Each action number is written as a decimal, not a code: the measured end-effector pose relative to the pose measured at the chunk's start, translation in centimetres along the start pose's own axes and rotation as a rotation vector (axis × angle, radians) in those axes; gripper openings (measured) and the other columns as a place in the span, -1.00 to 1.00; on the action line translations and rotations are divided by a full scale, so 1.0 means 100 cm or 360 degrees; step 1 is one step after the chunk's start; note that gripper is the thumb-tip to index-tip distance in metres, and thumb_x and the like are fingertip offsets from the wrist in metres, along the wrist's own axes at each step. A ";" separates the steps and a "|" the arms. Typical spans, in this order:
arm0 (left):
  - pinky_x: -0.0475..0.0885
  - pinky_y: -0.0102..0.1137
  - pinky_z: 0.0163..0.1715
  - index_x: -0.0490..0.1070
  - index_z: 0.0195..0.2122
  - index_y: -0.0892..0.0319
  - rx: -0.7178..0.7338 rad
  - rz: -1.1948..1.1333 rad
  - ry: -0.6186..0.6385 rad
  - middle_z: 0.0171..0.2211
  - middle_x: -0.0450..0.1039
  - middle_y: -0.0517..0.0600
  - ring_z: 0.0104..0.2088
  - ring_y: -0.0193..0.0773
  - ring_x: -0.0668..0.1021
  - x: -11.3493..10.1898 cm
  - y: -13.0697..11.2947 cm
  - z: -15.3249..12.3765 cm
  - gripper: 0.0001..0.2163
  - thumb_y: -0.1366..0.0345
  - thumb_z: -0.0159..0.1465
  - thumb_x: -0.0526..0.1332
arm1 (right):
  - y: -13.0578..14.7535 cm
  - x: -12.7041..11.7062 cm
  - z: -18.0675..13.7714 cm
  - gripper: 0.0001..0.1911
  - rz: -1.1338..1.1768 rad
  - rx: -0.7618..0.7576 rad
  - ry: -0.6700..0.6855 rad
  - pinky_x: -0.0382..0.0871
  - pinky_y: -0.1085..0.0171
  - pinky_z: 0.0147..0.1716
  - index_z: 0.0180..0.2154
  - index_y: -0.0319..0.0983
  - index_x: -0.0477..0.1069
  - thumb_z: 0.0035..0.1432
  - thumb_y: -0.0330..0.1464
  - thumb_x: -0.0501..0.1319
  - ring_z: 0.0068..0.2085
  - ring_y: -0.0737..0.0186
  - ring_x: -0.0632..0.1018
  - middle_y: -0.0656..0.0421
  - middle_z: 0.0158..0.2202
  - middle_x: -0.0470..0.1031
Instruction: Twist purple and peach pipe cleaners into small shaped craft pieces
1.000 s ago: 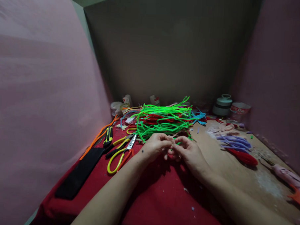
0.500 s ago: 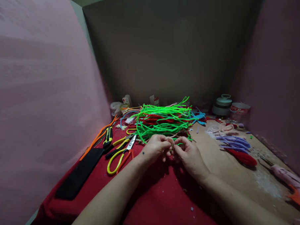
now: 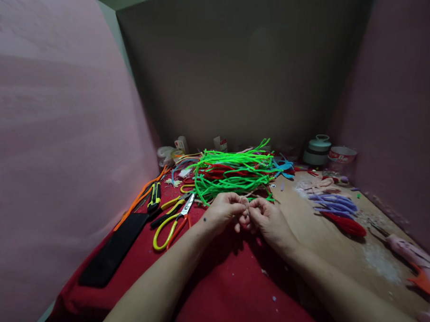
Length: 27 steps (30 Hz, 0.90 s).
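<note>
My left hand (image 3: pixel 226 210) and my right hand (image 3: pixel 270 222) meet in front of the pile of green pipe cleaners (image 3: pixel 231 183). Between their fingertips is a small beige pipe cleaner (image 3: pixel 245 201), bent into a curve and partly covered by the fingers. Both hands are closed in a pinch on it. Just left of my left hand lie scissors (image 3: pixel 166 232) with yellow and orange handles, blades pointing away. Red pipe cleaners (image 3: pixel 223 170) show within the green pile.
Pliers (image 3: pixel 170 209), a yellow-black cutter (image 3: pixel 155 196) and a black flat strip (image 3: pixel 114 249) lie left on the red cloth (image 3: pixel 226 294). At right on the board are purple pipe cleaners (image 3: pixel 334 204), a red bundle (image 3: pixel 344 224) and a pink glue gun (image 3: pixel 405 250). Walls enclose the table.
My right fingers have shifted slightly on the beige pipe cleaner, the thumb and index now lower and closer together. My left hand stays nearly in place.
</note>
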<state>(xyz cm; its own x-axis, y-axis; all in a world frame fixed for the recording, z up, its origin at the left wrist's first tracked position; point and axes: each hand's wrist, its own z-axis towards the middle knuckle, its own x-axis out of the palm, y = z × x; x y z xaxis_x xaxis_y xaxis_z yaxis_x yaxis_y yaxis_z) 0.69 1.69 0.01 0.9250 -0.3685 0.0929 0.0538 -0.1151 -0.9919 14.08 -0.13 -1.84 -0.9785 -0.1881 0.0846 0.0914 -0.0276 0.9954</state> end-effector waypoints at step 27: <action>0.38 -0.46 -0.79 0.21 -0.49 0.24 -0.0142 0.0102 -0.0012 -0.71 0.32 -0.11 -0.72 -0.34 0.43 0.005 -0.005 -0.002 -0.85 0.39 -0.06 0.19 | -0.013 0.002 -0.004 -0.84 -0.0253 -0.0127 0.0030 0.15 0.42 -0.74 -0.44 -0.18 0.14 0.12 -0.25 0.04 -0.69 0.38 0.36 0.29 -0.65 0.38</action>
<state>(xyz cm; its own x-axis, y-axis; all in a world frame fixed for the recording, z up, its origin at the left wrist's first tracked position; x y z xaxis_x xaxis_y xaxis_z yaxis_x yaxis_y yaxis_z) 1.05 1.40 0.61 0.9282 -0.3710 0.0288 -0.0388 -0.1735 -0.9841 13.82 -0.54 -3.12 -0.9783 -0.1932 -0.0753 -0.0494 -0.1359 0.9895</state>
